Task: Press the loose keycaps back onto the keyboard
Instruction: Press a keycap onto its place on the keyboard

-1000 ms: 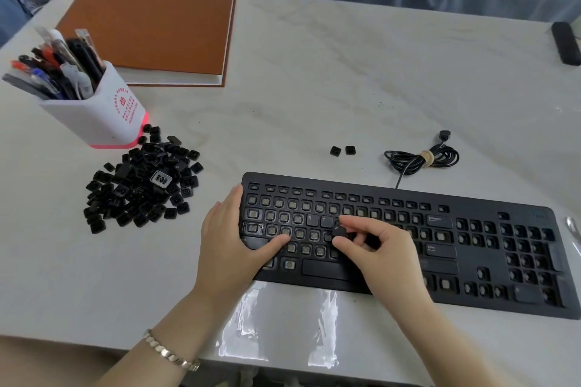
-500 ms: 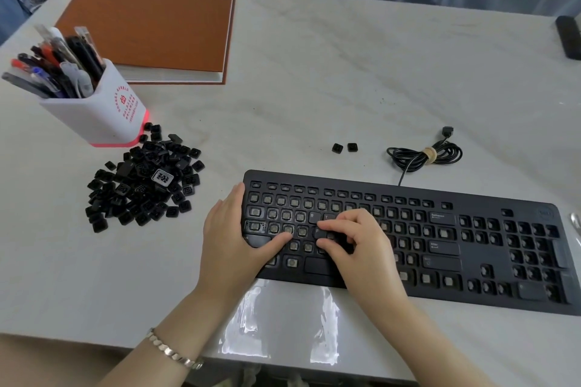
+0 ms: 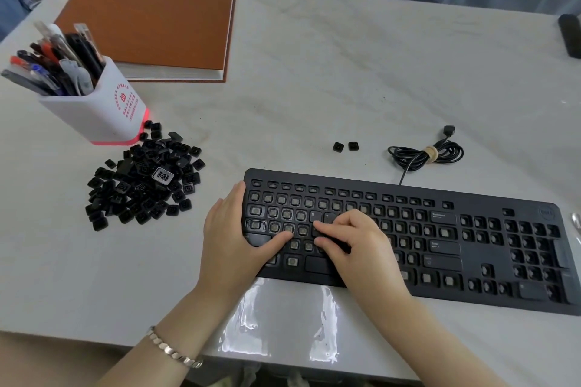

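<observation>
A black keyboard point(image 3: 345, 178) lies at the table's front, most of its key sockets bare. The R and T keycaps point(image 3: 320, 216) are seated in the upper letter row. My right hand point(image 3: 361, 245) is curled over the middle letter rows, index finger and thumb pinching a black keycap point(image 3: 321, 232) down on the row below R and T. My left hand point(image 3: 232, 236) lies flat against the keyboard's left end, thumb stretched across the lower rows. A pile of loose black keycaps point(image 3: 144, 179) sits to the left. Two more loose keycaps point(image 3: 345, 146) lie behind the keyboard.
A white pen holder point(image 3: 100, 110) full of pens stands behind the pile. A brown book point(image 3: 151, 16) lies at the back left. The keyboard's coiled cable point(image 3: 424, 155) rests behind its middle. A black object point(image 3: 570, 34) sits at the far right edge.
My right hand moved left along the keyboard with the keycap and lowered it onto the row below R and T. My left hand stayed put.
</observation>
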`<state>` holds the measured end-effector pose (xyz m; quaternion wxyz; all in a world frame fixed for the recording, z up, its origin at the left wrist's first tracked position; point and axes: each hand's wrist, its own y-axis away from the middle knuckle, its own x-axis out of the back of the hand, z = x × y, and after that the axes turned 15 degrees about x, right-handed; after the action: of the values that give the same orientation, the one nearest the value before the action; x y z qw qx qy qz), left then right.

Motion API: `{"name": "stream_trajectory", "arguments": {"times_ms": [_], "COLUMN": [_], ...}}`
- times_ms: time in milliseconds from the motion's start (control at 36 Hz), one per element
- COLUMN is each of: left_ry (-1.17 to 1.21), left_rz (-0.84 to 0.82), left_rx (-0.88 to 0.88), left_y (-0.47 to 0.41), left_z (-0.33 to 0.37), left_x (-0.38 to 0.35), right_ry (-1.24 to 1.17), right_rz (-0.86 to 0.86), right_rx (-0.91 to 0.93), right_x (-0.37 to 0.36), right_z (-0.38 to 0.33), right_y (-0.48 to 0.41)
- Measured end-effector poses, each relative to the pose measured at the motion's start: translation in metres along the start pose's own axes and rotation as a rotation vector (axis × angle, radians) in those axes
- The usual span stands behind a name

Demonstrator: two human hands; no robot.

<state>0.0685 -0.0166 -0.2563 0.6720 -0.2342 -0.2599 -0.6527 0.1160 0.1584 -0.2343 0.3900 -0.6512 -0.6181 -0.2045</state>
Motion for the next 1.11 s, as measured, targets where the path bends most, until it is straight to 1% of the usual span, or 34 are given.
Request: {"name": "stream_trajectory", "arguments": {"times_ms": [83, 167, 306, 389, 444, 500, 556, 639, 694, 750, 861, 917, 1056, 1111], "left_ry": [-0.02, -0.023, -0.034, -0.032, -0.031, -0.022, -0.007, 0.016, 0.02, 0.013, 0.004, -0.007, 0.008, 0.014], "left_rz": [-0.006, -0.015, -0.017, -0.037, -0.041, -0.04, -0.034, -0.033, -0.033, -0.026, -0.019, -0.025, -0.045, -0.05], "left_rx": [0.02, 0.029, 0.045, 0.063, 0.061, 0.059, 0.028, 0.001, 0.013, 0.024, 0.055, 0.093, 0.117, 0.134], "left_y": [0.0, 0.0, 0.0, 0.001, 0.002, 0.002, 0.002, 0.002, 0.002, 0.003, 0.004, 0.003, 0.004, 0.004], "left_z": [-0.001, 0.001, 0.0, 0.001, -0.001, 0.001, 0.005, 0.008, 0.007, 0.007, 0.007, 0.007, 0.008, 0.006], "left_x": [-0.001, 0.0, 0.001, 0.001, 0.002, 0.003, 0.004, 0.005, 0.004, 0.005, 0.004, 0.004, 0.004, 0.004], "right_ry": [0.216, 0.334, 0.398, 0.389, 0.336, 0.216, 0.001, -0.347, -0.569, -0.759, -0.984, -1.018, -0.829, -0.793], "right_rz": [-0.023, -0.024, -0.077, -0.088, -0.095, -0.087, -0.055, -0.071, -0.013, 0.048, 0.161, 0.19, 0.221, 0.253], "right_rx": [0.179, 0.288, 0.321, 0.321, 0.3, 0.235, 0.057, -0.286, -0.441, -0.524, -0.571, -0.576, -0.513, -0.477], "right_x": [0.002, 0.005, 0.003, 0.003, 0.004, 0.007, 0.016, 0.034, 0.043, 0.049, 0.058, 0.06, 0.06, 0.059], "right_z": [-0.001, 0.004, 0.01, 0.011, 0.011, 0.008, 0.001, -0.009, -0.008, -0.007, -0.008, -0.009, -0.012, -0.015], "right_y": [0.006, 0.011, 0.01, 0.013, 0.014, 0.012, 0.005, -0.006, -0.011, -0.012, -0.009, -0.009, -0.007, -0.006]}}
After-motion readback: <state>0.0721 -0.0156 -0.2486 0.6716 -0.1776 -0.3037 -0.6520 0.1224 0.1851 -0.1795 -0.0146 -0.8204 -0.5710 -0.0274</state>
